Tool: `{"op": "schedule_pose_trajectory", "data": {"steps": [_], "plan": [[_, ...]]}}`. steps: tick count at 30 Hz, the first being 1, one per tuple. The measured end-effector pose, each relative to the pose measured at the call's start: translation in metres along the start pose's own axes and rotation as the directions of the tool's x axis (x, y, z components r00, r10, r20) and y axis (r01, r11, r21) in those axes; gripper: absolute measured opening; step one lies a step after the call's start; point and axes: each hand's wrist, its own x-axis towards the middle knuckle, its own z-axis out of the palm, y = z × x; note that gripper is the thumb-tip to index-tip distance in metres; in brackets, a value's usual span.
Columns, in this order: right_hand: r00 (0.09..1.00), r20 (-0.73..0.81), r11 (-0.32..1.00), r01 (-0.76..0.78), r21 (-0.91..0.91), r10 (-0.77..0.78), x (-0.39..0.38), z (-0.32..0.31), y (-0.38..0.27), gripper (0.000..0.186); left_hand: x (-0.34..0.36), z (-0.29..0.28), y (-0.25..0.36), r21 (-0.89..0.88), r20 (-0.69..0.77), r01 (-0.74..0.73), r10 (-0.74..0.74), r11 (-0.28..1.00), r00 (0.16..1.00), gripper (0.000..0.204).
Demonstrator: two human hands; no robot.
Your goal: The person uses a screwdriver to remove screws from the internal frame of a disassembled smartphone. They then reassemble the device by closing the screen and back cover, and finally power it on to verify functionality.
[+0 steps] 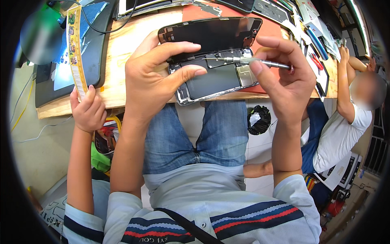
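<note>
Grasps phone (215,83) at its left side with left hand (152,75); pinches screwdriver (239,60) in right hand (286,77), directing tip over phone's interior, in front of raised screen (217,33).

Head cam: left fisheye of a head-worn pair, pitched down over wearer's striped polo shirt (252,215) onto wooden workbench (125,46). Close range on opened smartphone (209,84), upper centre. Straight edges bow near rim.
</note>
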Motion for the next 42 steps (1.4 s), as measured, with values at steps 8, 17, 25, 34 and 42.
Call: {"op": "schedule_pose_trajectory", "data": {"steps": [8, 17, 25, 34, 42], "plan": [[0.955, 0.287, 0.893, 0.189, -0.41, -0.07, 0.032, -0.041, -0.023, 0.038, -0.001, -0.002, 0.002, 0.038, -0.008, 0.067, -0.066, 0.997, 0.998, 0.037], [0.895, 0.44, 0.812, 0.307, -0.496, -0.07, 0.048, -0.041, -0.029, 0.043, -0.001, 0.002, -0.005, -0.053, -0.044, 0.05, -0.053, 0.997, 0.998, 0.033], [0.873, 0.481, 0.789, 0.351, -0.504, -0.081, 0.054, -0.036, -0.027, 0.043, 0.002, 0.002, -0.002, -0.073, -0.039, 0.045, -0.048, 0.996, 0.998, 0.029], [0.759, 0.648, 0.645, 0.462, -0.608, 0.067, 0.079, -0.028, -0.043, 0.02, 0.001, -0.001, 0.004, -0.022, -0.041, 0.126, -0.127, 0.992, 0.991, 0.025], [0.593, 0.726, 0.635, 0.42, -0.649, 0.35, 0.101, -0.017, -0.09, 0.022, 0.001, 0.002, -0.002, -0.056, -0.064, 0.121, -0.124, 0.991, 0.99, 0.021]]}}
